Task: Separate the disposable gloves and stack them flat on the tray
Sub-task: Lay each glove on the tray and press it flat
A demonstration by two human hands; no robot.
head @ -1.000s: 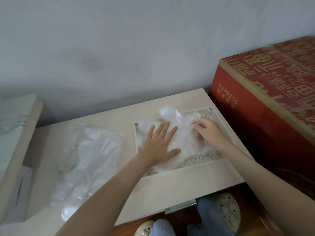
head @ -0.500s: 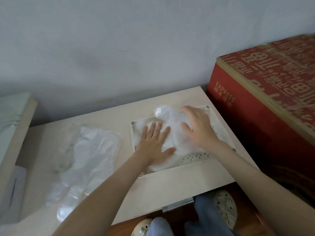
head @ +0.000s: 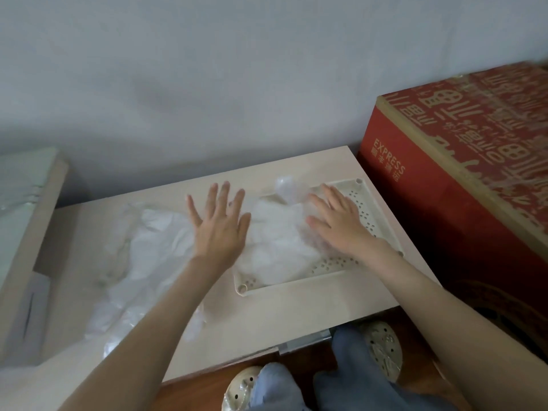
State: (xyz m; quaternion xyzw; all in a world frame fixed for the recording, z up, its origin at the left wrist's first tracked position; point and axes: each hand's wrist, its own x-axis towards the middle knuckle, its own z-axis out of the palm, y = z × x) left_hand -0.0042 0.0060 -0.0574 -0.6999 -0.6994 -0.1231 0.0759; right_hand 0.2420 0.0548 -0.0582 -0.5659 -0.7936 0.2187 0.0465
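Note:
A cream perforated tray [head: 332, 266] lies on the pale table [head: 296, 310], at its right end. Clear disposable gloves [head: 278, 247] are stacked in the tray, with one puffed fingertip rising at the far edge. My right hand [head: 338, 222] lies flat with straight fingers on the stack's right part. My left hand [head: 219, 223] is spread open, fingers straight, raised over the tray's left edge and holding nothing. A loose heap of clear gloves [head: 142, 262] lies on the table's left half, partly hidden by my left forearm.
A large red cardboard box [head: 462, 179] stands against the table's right side. A pale box or shelf [head: 26, 209] sits at the left edge. The grey wall runs behind the table. My knees and shoes [head: 382, 348] show below the table's front edge.
My left hand has lifted off the gloves in the tray and moved left, toward the loose heap. My right hand has shifted a little and stays flat on the stack.

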